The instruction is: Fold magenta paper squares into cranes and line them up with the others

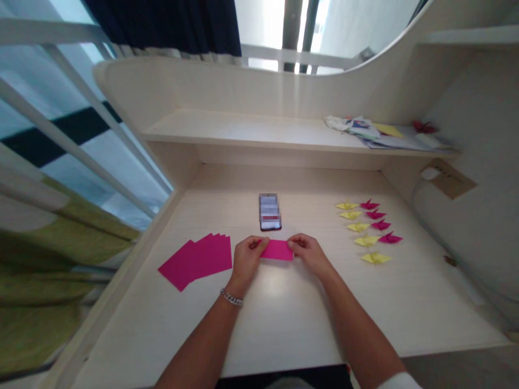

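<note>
A pink sheet of paper (277, 250), folded into a wide rectangle, is stretched between my two hands above the desk. My left hand (246, 259) pinches its left end between thumb and fingers; a chain bracelet circles that wrist. At the opposite end, my right hand (310, 253) grips the paper's right edge the same way. Beyond the paper lies a phone (270, 212) with its screen lit. Fanned out to the left of my left hand are several pink paper sheets (203, 262).
Yellow folded paper cranes (359, 227) and pink folded paper cranes (380, 225) stand in two columns on the right of the desk (284, 329). Papers (365, 129) rest on the shelf (243, 129) behind. A cable (425, 221) runs down the right wall from a socket.
</note>
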Action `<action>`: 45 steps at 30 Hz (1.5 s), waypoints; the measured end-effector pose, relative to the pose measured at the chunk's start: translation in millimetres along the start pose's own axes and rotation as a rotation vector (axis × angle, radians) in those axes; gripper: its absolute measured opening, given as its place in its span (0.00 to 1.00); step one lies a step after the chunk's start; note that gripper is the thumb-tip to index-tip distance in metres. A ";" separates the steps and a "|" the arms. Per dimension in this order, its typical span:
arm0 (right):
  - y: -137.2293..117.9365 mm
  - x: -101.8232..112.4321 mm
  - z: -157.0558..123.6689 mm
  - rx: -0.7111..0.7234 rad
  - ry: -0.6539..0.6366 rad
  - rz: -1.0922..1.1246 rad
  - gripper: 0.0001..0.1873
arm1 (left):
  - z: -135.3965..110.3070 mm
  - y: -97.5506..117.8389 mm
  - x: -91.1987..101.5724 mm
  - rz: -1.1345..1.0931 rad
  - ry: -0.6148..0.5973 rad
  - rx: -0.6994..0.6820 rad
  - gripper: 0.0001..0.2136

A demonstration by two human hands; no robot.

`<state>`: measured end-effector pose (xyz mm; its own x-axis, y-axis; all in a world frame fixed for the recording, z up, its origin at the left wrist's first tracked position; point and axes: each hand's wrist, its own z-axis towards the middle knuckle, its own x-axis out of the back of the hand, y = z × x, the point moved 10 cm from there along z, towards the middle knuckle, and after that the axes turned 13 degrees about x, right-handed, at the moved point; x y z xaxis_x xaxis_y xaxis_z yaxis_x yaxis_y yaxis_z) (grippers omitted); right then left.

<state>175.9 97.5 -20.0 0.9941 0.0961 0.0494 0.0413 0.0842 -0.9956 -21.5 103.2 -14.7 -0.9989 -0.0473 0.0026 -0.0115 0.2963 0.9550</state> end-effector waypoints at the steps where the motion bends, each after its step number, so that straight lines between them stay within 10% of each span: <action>1: 1.2 -4.0 1.1 0.011 0.020 -0.004 0.12 | -0.9 0.9 -3.3 0.026 -0.024 -0.005 0.13; 10: -3.9 -16.8 -0.2 0.094 -0.053 -0.099 0.08 | -24.5 13.8 -41.7 0.460 -0.316 -0.143 0.09; 20: 7.2 40.6 5.4 0.031 0.212 0.025 0.14 | -3.8 12.2 -11.3 0.485 -0.216 -0.051 0.07; 29: -3.6 -14.5 2.7 0.027 -0.024 0.014 0.14 | -17.3 7.5 -38.8 0.239 -0.291 -0.011 0.10; 45: -2.2 -21.9 -5.0 -0.078 -0.118 0.093 0.13 | -9.6 13.2 -48.4 0.289 -0.383 0.035 0.12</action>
<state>154.6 90.3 -19.3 0.9755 0.2166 -0.0383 -0.0376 -0.0073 -0.9993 27.1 100.3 0.6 -0.9064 0.3946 0.1506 0.2738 0.2776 0.9208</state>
